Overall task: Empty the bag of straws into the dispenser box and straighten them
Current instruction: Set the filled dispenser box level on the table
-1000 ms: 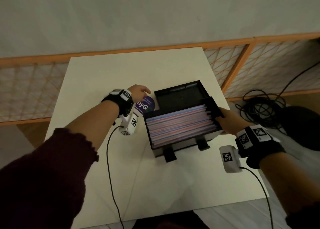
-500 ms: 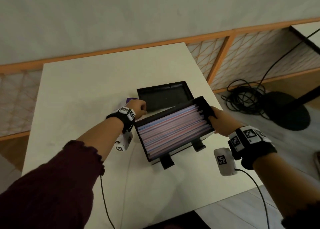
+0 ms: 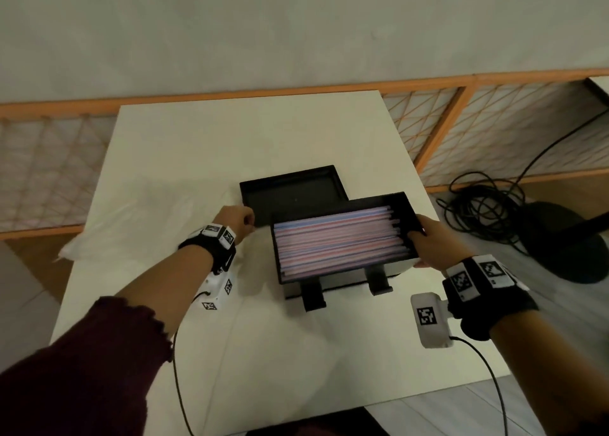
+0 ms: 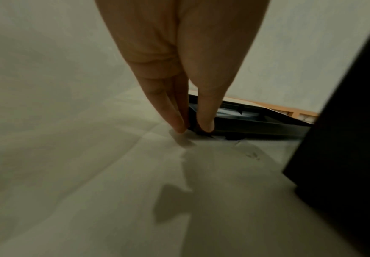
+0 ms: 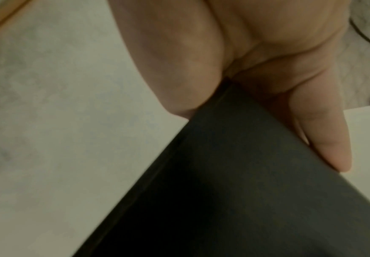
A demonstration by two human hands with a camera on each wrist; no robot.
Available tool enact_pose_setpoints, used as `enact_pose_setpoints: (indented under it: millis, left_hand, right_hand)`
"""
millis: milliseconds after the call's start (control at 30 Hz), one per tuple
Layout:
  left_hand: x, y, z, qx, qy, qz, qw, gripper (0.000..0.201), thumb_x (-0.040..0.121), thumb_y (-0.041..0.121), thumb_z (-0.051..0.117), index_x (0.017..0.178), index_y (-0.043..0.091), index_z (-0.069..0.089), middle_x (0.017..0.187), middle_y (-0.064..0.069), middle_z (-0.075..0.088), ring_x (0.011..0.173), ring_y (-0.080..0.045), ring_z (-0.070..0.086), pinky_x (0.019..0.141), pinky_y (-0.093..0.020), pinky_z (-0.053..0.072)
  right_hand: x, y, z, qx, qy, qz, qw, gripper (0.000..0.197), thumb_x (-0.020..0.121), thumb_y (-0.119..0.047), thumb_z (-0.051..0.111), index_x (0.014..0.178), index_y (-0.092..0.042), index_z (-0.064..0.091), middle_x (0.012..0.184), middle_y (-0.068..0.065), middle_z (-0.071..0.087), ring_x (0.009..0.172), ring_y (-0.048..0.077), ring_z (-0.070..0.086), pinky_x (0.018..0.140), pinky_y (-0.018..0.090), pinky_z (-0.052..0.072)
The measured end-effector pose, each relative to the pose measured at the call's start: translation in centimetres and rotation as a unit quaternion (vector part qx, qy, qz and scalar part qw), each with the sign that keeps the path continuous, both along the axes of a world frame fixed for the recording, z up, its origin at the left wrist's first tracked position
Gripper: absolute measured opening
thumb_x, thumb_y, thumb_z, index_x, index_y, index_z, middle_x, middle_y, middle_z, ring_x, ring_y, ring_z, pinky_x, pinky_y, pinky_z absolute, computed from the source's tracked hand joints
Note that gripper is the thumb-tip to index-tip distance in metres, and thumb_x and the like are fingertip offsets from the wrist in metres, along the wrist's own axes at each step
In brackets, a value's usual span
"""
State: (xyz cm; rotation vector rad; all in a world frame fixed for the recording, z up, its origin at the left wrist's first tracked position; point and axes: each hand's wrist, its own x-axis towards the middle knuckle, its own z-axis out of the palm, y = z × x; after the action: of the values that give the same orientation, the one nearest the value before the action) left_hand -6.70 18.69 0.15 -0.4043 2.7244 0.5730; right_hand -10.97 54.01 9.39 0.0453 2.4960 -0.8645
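Note:
The black dispenser box [image 3: 403, 210] stands mid-table on two feet, filled with pink and blue straws [image 3: 336, 241] lying lengthwise. My right hand [image 3: 425, 238] grips its right end; in the right wrist view thumb and fingers clamp the dark box wall [image 5: 223, 200]. The black lid [image 3: 290, 195] lies flat just behind the box. My left hand [image 3: 245, 221] pinches the lid's near left corner, with the fingertips [image 4: 179, 127] closed on the lid's rim [image 4: 256, 120]. The clear plastic bag [image 3: 148, 218] lies flat to the left, partly under my left hand.
The white table [image 3: 197, 145] has bare surface at the back and front. Its right edge runs close beside the box. On the floor to the right lie coiled black cables [image 3: 484, 205] and a dark round stand base [image 3: 566, 244]. A wooden lattice screen [image 3: 494, 129] runs behind.
My left hand has left the bag's purple label and moved right to the lid's corner, which it now pinches. My right hand has kept its hold on the box.

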Motion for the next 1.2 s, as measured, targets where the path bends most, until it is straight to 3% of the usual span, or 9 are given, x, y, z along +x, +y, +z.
enact_pose_setpoints:
  millis: [167, 233, 333, 400, 500, 733, 1000, 1100, 1200]
  left_hand:
    - [1.3, 0.1, 2.4, 0.087, 0.075, 0.122, 0.986, 0.045, 0.094, 0.019, 0.054, 0.137, 0.009, 0.043, 0.125, -0.020, 0.059, 0.112, -0.037, 0.056, 0.093, -0.037, 0.043]
    - [2.4, 0.1, 3.9, 0.232, 0.102, 0.237, 0.938, 0.045, 0.097, 0.038, 0.047, 0.131, 0.008, 0.046, 0.121, -0.018, 0.061, 0.104, -0.035, 0.062, 0.090, -0.042, 0.050]
    - [4.1, 1.1, 5.9, 0.437, 0.038, 0.345, 0.830, 0.066, 0.091, 0.067, 0.030, 0.113, 0.010, 0.057, 0.105, -0.009, 0.065, 0.094, -0.027, 0.064, 0.081, -0.040, 0.053]
    - [4.7, 1.9, 6.8, 0.468, 0.034, 0.336, 0.816, 0.065, 0.091, 0.068, 0.025, 0.105, 0.016, 0.062, 0.097, -0.005, 0.066, 0.090, -0.022, 0.063, 0.077, -0.035, 0.051]
    - [4.7, 2.6, 7.2, 0.441, 0.071, 0.343, 0.826, 0.056, 0.094, 0.063, 0.023, 0.110, 0.024, 0.059, 0.104, -0.002, 0.064, 0.088, -0.016, 0.061, 0.073, -0.030, 0.048]
    - [3.7, 3.0, 7.4, 0.386, 0.087, 0.377, 0.837, 0.059, 0.096, 0.060, 0.021, 0.110, 0.014, 0.055, 0.107, -0.011, 0.055, 0.095, -0.022, 0.054, 0.085, -0.027, 0.040]
    - [3.0, 2.2, 6.7, 0.333, 0.068, 0.356, 0.870, 0.073, 0.094, 0.064, 0.015, 0.113, 0.009, 0.059, 0.120, -0.020, 0.060, 0.107, -0.031, 0.058, 0.099, -0.038, 0.044]
    - [3.3, 1.0, 6.7, 0.174, 0.197, 0.388, 0.884, 0.063, 0.097, 0.055, 0.026, 0.106, 0.004, 0.062, 0.119, -0.020, 0.059, 0.113, -0.035, 0.054, 0.100, -0.042, 0.041]
    - [5.3, -1.2, 6.0, -0.063, 0.235, 0.415, 0.877, 0.064, 0.085, 0.058, 0.051, 0.136, 0.020, 0.046, 0.151, -0.016, 0.022, 0.139, -0.037, 0.018, 0.111, -0.052, 0.020]
  right_hand:
    - [0.2, -2.7, 0.6, -0.011, 0.023, 0.010, 1.000, 0.041, 0.093, -0.009, 0.036, 0.132, -0.014, 0.047, 0.104, 0.014, 0.058, 0.091, 0.037, 0.061, 0.073, 0.046, 0.058]
    - [-0.2, -3.9, 0.8, -0.015, 0.021, 0.022, 0.999, 0.042, 0.093, -0.008, 0.035, 0.133, -0.014, 0.046, 0.113, 0.019, 0.060, 0.095, 0.039, 0.061, 0.076, 0.049, 0.058]
    - [-0.8, -5.5, 1.1, -0.008, 0.015, 0.043, 0.999, 0.042, 0.093, -0.008, 0.035, 0.133, -0.012, 0.046, 0.121, 0.020, 0.059, 0.099, 0.041, 0.061, 0.079, 0.051, 0.056]
    - [-1.1, -6.5, 1.3, -0.007, 0.009, 0.054, 0.998, 0.041, 0.093, -0.009, 0.035, 0.133, -0.011, 0.046, 0.121, 0.021, 0.058, 0.100, 0.042, 0.061, 0.079, 0.052, 0.056]
    - [-1.6, -7.5, 1.5, -0.019, 0.002, 0.065, 0.998, 0.040, 0.094, -0.011, 0.035, 0.133, -0.011, 0.046, 0.122, 0.021, 0.058, 0.099, 0.041, 0.061, 0.078, 0.052, 0.057]
    - [-1.7, -8.1, 1.0, -0.039, -0.029, 0.040, 0.998, 0.036, 0.099, -0.024, 0.036, 0.131, -0.010, 0.044, 0.125, 0.018, 0.054, 0.108, 0.037, 0.057, 0.081, 0.053, 0.055]
    - [-1.6, -7.9, 0.2, -0.065, -0.025, 0.017, 0.997, 0.038, 0.099, -0.031, 0.034, 0.129, -0.010, 0.045, 0.125, 0.018, 0.054, 0.108, 0.037, 0.056, 0.082, 0.052, 0.055]
    - [-1.5, -7.7, -0.1, -0.064, -0.030, 0.021, 0.997, 0.045, 0.099, -0.037, 0.034, 0.133, -0.009, 0.043, 0.130, 0.017, 0.052, 0.115, 0.036, 0.053, 0.094, 0.050, 0.049]
    - [-1.4, -7.3, -0.3, -0.046, 0.049, 0.032, 0.997, 0.055, 0.097, -0.043, 0.036, 0.141, -0.009, 0.035, 0.140, 0.017, 0.046, 0.128, 0.033, 0.044, 0.106, 0.040, 0.037]
